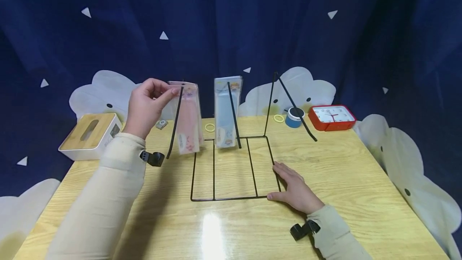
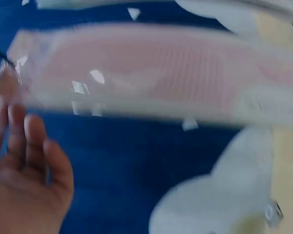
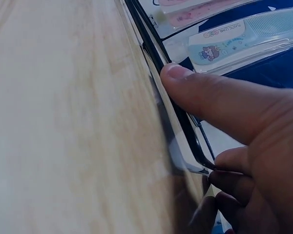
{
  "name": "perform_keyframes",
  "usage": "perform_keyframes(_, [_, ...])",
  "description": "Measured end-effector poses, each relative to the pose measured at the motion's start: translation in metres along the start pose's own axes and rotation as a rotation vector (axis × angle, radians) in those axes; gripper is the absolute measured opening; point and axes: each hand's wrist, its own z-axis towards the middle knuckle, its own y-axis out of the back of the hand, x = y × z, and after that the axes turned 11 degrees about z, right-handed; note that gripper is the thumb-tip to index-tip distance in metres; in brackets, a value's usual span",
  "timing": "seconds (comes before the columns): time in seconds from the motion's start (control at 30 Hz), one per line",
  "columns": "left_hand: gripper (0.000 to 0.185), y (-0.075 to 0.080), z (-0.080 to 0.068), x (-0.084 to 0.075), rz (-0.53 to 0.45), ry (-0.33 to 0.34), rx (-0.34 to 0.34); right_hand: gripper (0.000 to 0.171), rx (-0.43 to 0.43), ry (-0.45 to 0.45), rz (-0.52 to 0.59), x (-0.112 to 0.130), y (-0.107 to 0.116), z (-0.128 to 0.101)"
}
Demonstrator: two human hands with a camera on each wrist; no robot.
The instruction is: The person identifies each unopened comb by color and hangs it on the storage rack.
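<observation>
A black wire display rack (image 1: 214,171) stands on the table with hooks slanting toward me. Packaged pink combs (image 1: 188,119) hang at its left hook, in clear plastic. My left hand (image 1: 148,101) pinches the upper edge of a pink comb pack beside the hook; the pack looks blurred in the left wrist view. On the middle hook hang packaged blue combs (image 1: 225,111), apart from both hands. The right hook (image 1: 296,105) carries nothing. My right hand (image 1: 297,191) holds the rack's front right corner, thumb on the front bar and fingers along the side bar.
A white tissue box (image 1: 90,135) with a wooden lid stands at the left. Behind the rack lie two yellow rings (image 1: 209,127), a small silver device (image 1: 161,124) and a blue jar (image 1: 294,118). A red clock (image 1: 332,117) sits at back right, before a dark blue curtain (image 1: 216,23).
</observation>
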Motion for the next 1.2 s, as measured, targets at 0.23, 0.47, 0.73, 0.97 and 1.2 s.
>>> perform_keyframes(0.23, [0.031, 0.01, -0.012, 0.082, 0.036, 0.131, -0.023, 0.1, 0.003, 0.009, -0.003, 0.002, 0.0, 0.0])
perform_keyframes(0.47, [0.047, 0.025, -0.045, 0.178, 0.349, 0.409, 0.156, 0.1, -0.003, 0.023, -0.027, 0.004, 0.001, 0.003])
perform_keyframes(0.73, [0.065, 0.029, -0.053, 0.211, 0.612, 0.37, 0.424, 0.1, -0.004, 0.013, -0.025, 0.004, 0.001, 0.003])
perform_keyframes(0.97, [0.077, 0.024, -0.058, 0.206, 0.554, 0.357, 0.563, 0.099, 0.002, -0.002, -0.022, 0.002, 0.001, 0.002])
perform_keyframes(1.2, [0.055, 0.024, -0.078, 0.184, 0.407, 0.374, 0.557, 0.1, 0.001, -0.011, -0.013, 0.0, 0.001, 0.0])
